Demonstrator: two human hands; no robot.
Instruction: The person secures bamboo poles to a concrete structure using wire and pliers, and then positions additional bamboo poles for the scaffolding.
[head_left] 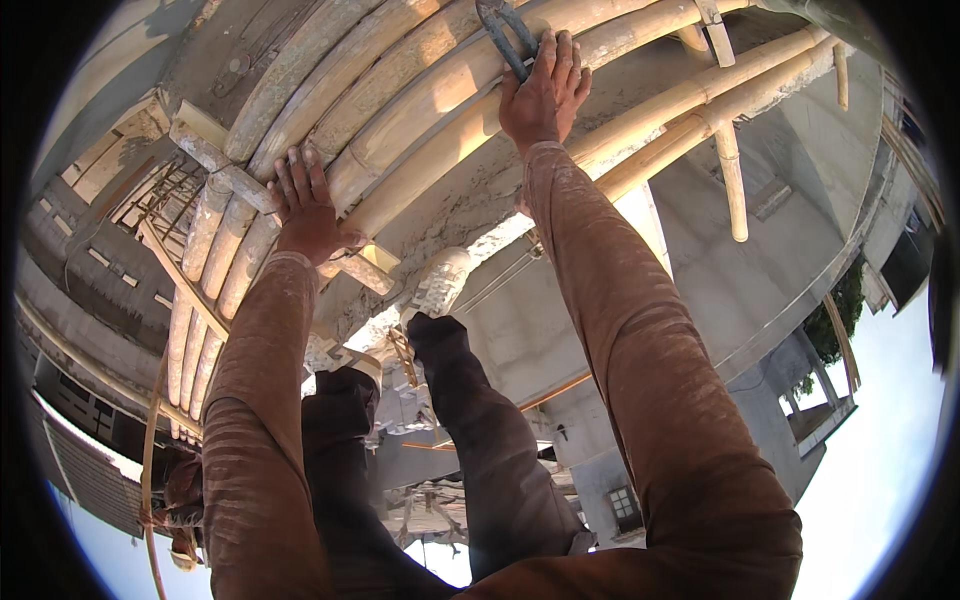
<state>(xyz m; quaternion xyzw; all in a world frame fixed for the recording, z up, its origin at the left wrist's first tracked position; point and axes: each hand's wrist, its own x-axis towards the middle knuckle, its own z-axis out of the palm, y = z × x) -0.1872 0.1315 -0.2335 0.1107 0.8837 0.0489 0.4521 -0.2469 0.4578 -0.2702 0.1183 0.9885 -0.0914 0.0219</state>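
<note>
Several long bamboo poles lie side by side, curving across the upper part of the view. My left hand rests on them with its fingers spread, beside a short crosswise bamboo piece. Farther up and to the right, my right hand is laid over the edge pole, fingers stretched out. A dark metal tool with two arms, like pincers, lies on the poles beside it. The tool's lower end sits between the right thumb and forefinger; I cannot tell whether they touch it.
Two more bamboo poles run at the right, with a short upright bamboo piece hanging below. My dusty light shoe stands on a concrete ledge. Grey walls drop away underneath. At the lower left another person is partly visible.
</note>
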